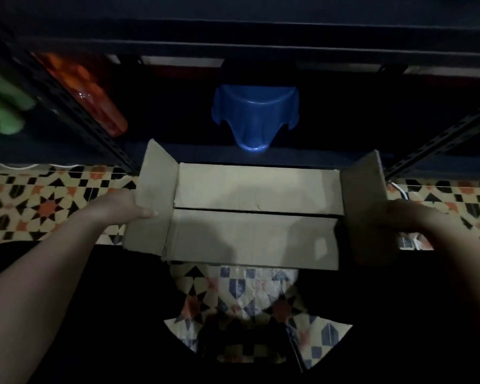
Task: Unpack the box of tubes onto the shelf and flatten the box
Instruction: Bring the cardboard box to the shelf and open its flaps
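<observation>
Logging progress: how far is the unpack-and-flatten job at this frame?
Done: cannot confirm; no tubes show, and the shelf behind is too dark to check. In hand: the left hand and right hand hold the cardboard box by its two end flaps over the tiled floor, long flaps folded shut, end flaps spread. Left: the box is not yet flat.

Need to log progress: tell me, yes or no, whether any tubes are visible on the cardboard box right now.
No. The cardboard box shows only bare folded flaps, held at its ends by the left hand and right hand.
</observation>
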